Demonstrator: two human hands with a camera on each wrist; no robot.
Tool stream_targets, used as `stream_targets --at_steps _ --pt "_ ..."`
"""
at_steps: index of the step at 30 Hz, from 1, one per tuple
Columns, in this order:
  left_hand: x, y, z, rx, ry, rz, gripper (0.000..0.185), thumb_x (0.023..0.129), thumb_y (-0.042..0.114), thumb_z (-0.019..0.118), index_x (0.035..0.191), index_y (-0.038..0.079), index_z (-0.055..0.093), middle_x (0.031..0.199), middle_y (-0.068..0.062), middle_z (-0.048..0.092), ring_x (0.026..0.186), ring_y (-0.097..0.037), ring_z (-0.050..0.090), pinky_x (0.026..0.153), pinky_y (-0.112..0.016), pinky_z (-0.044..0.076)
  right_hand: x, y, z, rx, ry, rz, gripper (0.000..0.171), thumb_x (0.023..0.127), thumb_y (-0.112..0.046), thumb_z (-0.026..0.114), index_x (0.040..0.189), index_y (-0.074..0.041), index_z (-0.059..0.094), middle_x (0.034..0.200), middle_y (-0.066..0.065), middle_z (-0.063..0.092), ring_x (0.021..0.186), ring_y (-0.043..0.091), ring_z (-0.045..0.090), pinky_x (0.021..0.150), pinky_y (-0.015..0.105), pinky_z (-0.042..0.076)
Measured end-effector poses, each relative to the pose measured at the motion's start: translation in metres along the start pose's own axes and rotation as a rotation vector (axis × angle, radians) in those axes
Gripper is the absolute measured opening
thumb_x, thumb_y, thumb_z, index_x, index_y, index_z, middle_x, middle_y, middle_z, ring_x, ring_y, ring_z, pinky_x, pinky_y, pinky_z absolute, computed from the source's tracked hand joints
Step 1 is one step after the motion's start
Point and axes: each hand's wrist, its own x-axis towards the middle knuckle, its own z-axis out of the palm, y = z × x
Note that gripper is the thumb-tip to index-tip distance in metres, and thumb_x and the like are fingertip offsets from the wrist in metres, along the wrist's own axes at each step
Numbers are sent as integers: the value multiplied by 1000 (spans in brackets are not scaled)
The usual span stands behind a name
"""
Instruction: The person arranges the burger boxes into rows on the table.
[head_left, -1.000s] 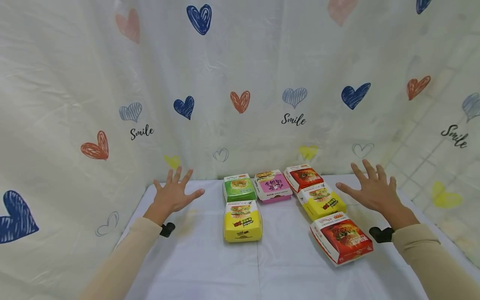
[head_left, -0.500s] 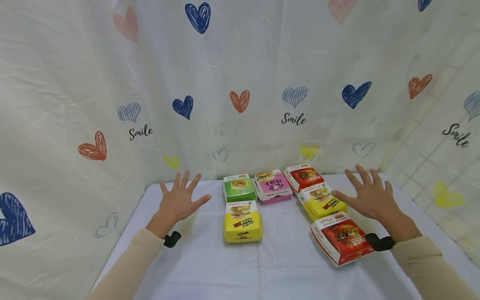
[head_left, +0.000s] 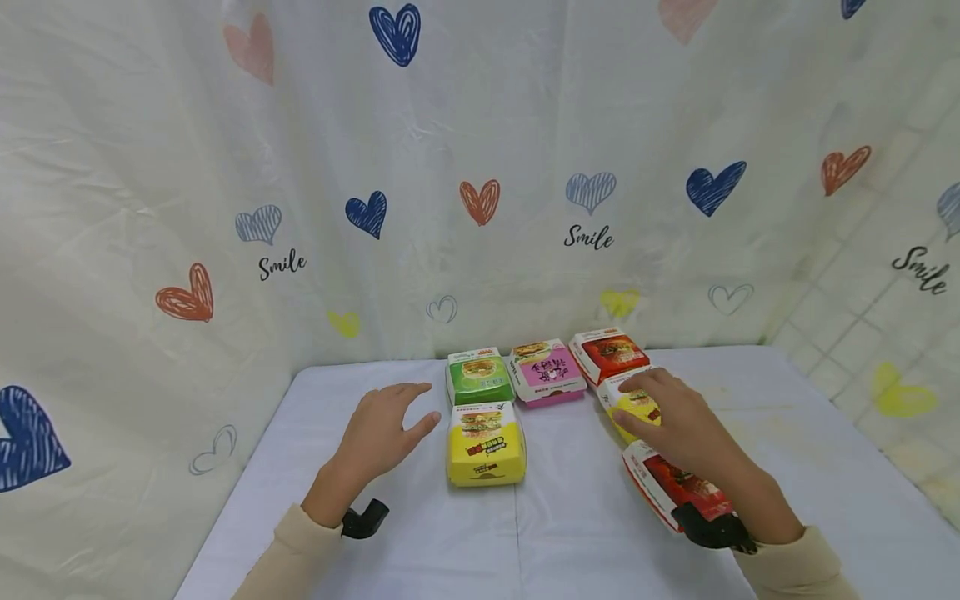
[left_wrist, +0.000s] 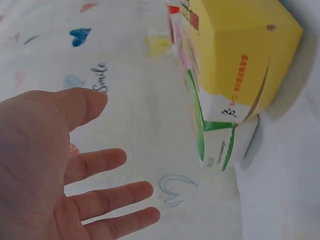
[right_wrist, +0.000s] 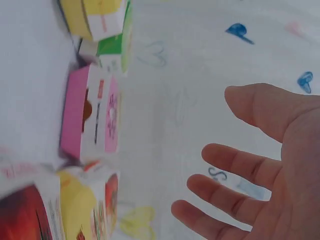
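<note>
My left hand (head_left: 380, 433) has come down from its raised, fanned pose of a second ago and now hovers low over the bench (head_left: 420, 533), fingers relaxed and loosely spread, holding nothing. Its thumb points toward the near yellow box (head_left: 484, 442), which lies just beside it at 3 o'clock; hand and box look apart. In the left wrist view my palm (left_wrist: 45, 165) is open with that yellow box (left_wrist: 240, 55) close by and the green box (left_wrist: 220, 145) beyond it.

The green box (head_left: 479, 375) sits at 12 o'clock of the near yellow box, touching it, and the pink box (head_left: 546, 370) lies just beside the green one at its 3 o'clock. At 3 o'clock of the pink box is the far red box (head_left: 609, 354), by the heart-printed curtain (head_left: 480, 167).

My right hand (head_left: 678, 421) has dropped and swung inward since the earlier frame: it now lies over the second yellow box (head_left: 633, 406), fingers gently bent above its lid, and whether they press on it I cannot tell. The right wrist view shows that hand (right_wrist: 260, 175) with fingers straight and gripping nothing. At 6 o'clock of that box, the near red box (head_left: 678, 492) lies partly under my wrist. None of the boxes has shifted.
</note>
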Motion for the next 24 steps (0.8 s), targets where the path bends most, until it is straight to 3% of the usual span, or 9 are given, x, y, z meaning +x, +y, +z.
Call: stream_targets --at_steps 6,14,19,24 --pt "-6 9 13 -181 72 -38 42 96 43 69 132 22 67 132 1 69 123 -23 64 99 -47 55 1 -31 32 181 7 -37 38 96 -44 69 124 -19 64 127 3 63 122 30 58 98 58 52" --pt "-9 8 36 -365 75 -56 36 96 34 71 129 23 67 126 2 69 112 -18 64 86 -40 57 14 -47 89 412 -83 24 35 98 -32 70 125 -13 61 124 3 66 118 26 63 104 53 50" --pt "-11 4 50 -424 -17 -28 44 96 38 70 136 23 62 135 -2 64 115 -20 61 88 -41 55 25 -55 122 574 -115 96 43 98 -25 69 136 -11 54 134 9 61 123 30 60 106 52 50" --pt "-12 1 60 -455 -154 -2 63 95 49 68 150 22 49 150 -4 51 125 -26 58 96 -48 54 33 -60 146 630 -93 129 56 99 -28 67 148 -9 45 149 12 50 131 35 53 106 54 49"
